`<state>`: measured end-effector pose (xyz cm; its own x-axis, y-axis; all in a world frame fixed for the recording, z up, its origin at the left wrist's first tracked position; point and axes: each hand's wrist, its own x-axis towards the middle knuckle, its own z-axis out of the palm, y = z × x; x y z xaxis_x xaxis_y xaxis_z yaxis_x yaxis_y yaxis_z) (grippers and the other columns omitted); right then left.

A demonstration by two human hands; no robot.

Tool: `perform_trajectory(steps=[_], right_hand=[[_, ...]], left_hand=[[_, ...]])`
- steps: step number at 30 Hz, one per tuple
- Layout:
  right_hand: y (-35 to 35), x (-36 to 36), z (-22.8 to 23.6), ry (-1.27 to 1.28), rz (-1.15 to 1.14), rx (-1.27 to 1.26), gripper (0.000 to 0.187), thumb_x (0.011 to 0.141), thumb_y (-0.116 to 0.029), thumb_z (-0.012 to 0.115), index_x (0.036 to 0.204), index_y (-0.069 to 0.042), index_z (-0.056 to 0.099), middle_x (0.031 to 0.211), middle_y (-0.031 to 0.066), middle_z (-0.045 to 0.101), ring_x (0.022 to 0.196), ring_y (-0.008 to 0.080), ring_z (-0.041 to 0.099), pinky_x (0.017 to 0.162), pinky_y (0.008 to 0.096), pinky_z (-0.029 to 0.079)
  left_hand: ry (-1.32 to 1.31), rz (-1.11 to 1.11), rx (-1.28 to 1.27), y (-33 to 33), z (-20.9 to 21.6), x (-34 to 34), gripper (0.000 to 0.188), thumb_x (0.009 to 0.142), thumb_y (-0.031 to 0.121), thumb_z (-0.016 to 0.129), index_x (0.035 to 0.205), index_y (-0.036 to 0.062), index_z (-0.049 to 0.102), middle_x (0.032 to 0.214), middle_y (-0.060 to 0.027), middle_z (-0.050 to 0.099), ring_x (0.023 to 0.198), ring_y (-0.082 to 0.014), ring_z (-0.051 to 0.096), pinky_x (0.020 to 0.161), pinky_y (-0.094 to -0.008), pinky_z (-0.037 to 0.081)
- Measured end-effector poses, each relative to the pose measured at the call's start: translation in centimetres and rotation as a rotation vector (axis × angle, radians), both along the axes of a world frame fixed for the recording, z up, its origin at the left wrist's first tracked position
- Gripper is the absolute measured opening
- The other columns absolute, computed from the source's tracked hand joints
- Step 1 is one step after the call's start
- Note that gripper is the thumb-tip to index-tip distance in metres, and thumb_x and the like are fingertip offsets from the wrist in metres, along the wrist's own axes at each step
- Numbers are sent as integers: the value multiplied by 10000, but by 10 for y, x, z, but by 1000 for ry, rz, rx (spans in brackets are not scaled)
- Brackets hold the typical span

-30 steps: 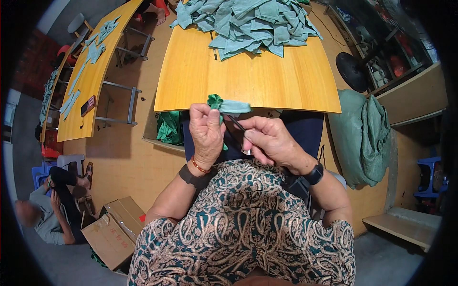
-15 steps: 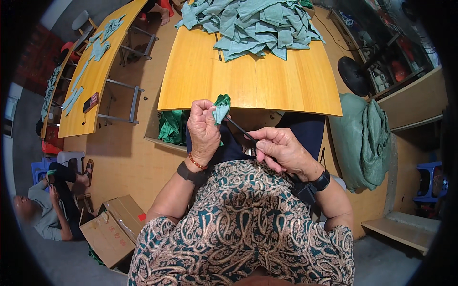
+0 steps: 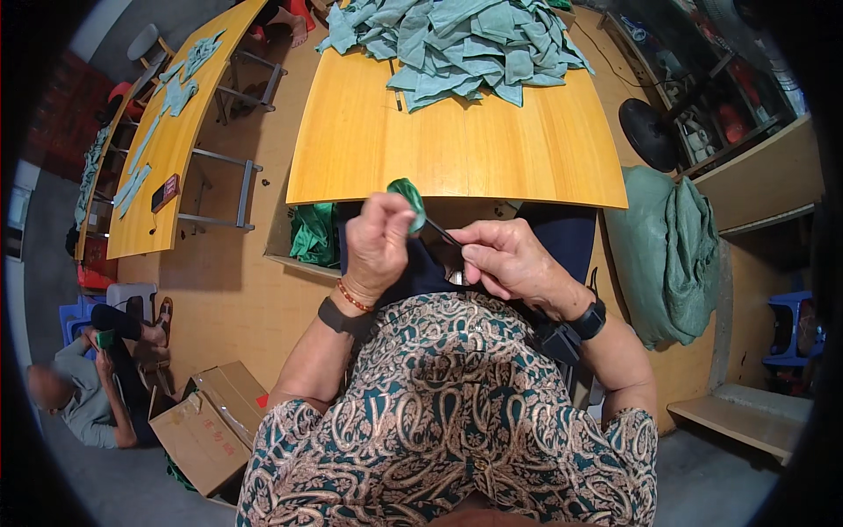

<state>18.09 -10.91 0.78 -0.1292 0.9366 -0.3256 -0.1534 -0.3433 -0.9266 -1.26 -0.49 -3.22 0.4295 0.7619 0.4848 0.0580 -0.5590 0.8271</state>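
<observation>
Just off the table's near edge, my left hand (image 3: 378,241) pinches a small green cloth piece (image 3: 407,198), which shows glossy dark green with some paler green. My right hand (image 3: 509,259) grips a thin black rod (image 3: 440,232) between thumb and fingers. The rod slants up to the left, and its far end meets the cloth at my left fingertips. Whether that end is inside the cloth or against it is hidden. Both hands are over my lap. A big heap of pale green cloth pieces (image 3: 465,48) covers the far part of the wooden table (image 3: 457,158).
A pen-like stick (image 3: 398,98) lies beside the heap. Under the table's left corner stands a box of green cloth (image 3: 314,235). A large green sack (image 3: 663,259) rests at right, a cardboard box (image 3: 206,430) at lower left. Another person (image 3: 83,386) sits at far left.
My left hand has turned and shifted slightly, blurring a little; the cloth now shows more dark green. My right hand has moved slightly up and left, and less of the rod shows.
</observation>
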Motion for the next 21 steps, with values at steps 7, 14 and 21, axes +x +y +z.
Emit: perform_trajectory(steps=[7, 14, 21], right_hand=[[29, -10, -8, 135, -194, 47, 207, 991, -71, 518, 1139, 66, 561, 752, 69, 628, 434, 58, 501, 360, 191, 371], [11, -4, -19, 206, -201, 81, 232, 1003, -85, 522, 1175, 71, 522, 788, 110, 656, 424, 58, 507, 364, 181, 393], [8, -5, -19, 97, -75, 104, 169, 997, -81, 542, 1098, 52, 569, 767, 95, 676, 438, 52, 529, 375, 181, 399]], left_hand=[[-61, -125, -265, -14, -13, 9, 123, 982, 98, 603, 906, 27, 538, 687, 0, 608, 633, -58, 576, 574, -215, 477], [-80, -196, -421, -6, -16, 12, 283, 1030, 319, 541, 993, 39, 539, 885, -26, 635, 798, -78, 594, 729, -249, 498], [-475, -313, -770, 4, -24, 9, 230, 1014, 242, 580, 1148, 56, 569, 1059, -51, 657, 955, -134, 634, 865, -299, 507]])
